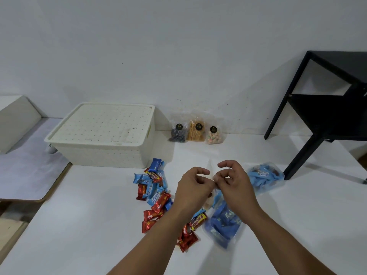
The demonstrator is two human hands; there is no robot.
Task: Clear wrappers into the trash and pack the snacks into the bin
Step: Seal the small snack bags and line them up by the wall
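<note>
I read "beng-beng" on a red bar wrapper (199, 220) near my wrist, and "Kel…", cut off, on the blue pouch (225, 225). Other labels blur.

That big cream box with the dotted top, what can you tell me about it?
The cream bin looks like plastic, rectangular, with textured, woven-looking side walls. Its flat lid, marked with rows of small dots or holes, is on and closed. It sits upright on the white table, at the back left near the wall. A few wrapped snacks lie just before its front right corner. Neither hand touches it.
</note>
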